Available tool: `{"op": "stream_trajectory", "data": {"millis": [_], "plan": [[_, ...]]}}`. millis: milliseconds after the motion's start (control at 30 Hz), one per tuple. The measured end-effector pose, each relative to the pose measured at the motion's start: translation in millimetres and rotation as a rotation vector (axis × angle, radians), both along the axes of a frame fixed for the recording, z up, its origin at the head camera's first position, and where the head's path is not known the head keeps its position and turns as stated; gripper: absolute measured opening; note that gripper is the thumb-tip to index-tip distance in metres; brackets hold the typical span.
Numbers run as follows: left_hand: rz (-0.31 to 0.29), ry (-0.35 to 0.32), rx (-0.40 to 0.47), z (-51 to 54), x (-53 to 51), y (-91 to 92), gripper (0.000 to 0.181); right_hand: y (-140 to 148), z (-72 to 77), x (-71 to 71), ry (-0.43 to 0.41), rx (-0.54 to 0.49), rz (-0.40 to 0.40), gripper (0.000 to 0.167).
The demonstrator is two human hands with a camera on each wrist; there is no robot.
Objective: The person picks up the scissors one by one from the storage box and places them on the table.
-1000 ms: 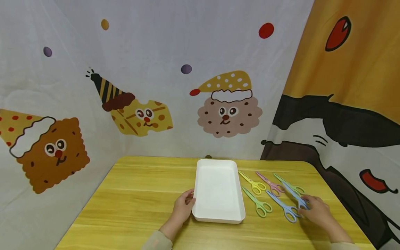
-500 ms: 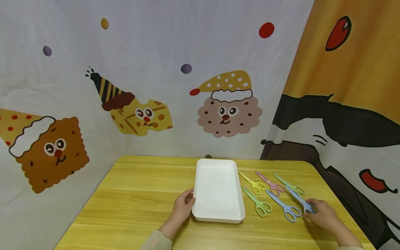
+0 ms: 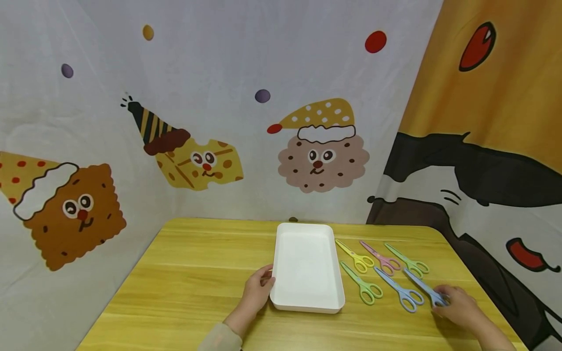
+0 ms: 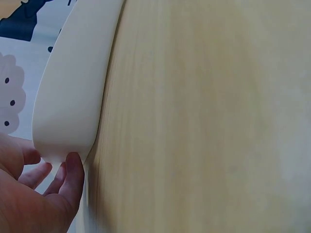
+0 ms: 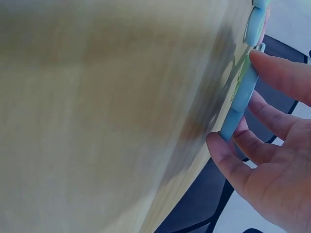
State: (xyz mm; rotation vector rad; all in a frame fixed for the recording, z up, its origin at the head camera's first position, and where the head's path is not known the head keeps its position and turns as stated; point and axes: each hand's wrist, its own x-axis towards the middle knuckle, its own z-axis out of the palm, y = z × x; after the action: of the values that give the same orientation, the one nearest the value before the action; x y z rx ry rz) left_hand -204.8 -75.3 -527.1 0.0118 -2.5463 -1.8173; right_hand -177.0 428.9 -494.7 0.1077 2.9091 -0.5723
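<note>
A white rectangular tray stands on the wooden table. My left hand holds its left wall near the front; in the left wrist view the digits span the wall from rim to base. At the far right, my right hand pinches the handle end of light blue scissors. Their blades point away, towards the back left. In the right wrist view the blue handle sits between thumb and fingers, just above the tabletop. Another pair of blue scissors lies just to the left.
Yellow scissors, pink scissors and green scissors lie in a back row right of the tray. More green scissors lie in front, close to the tray. A printed cloth hangs behind the table.
My right hand has drawn its blue scissors right and towards me, off the green pair they overlapped. The left hand and tray have stayed in place.
</note>
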Motion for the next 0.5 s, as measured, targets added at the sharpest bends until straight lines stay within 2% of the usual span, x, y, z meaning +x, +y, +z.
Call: {"op": "stream_trajectory", "data": {"millis": [500], "plan": [[0.0,-0.001,-0.009,1.8,0.5,-1.0,0.037,1.7,-1.9,4.2,-0.015,-0.005,0.021,0.056]]}}
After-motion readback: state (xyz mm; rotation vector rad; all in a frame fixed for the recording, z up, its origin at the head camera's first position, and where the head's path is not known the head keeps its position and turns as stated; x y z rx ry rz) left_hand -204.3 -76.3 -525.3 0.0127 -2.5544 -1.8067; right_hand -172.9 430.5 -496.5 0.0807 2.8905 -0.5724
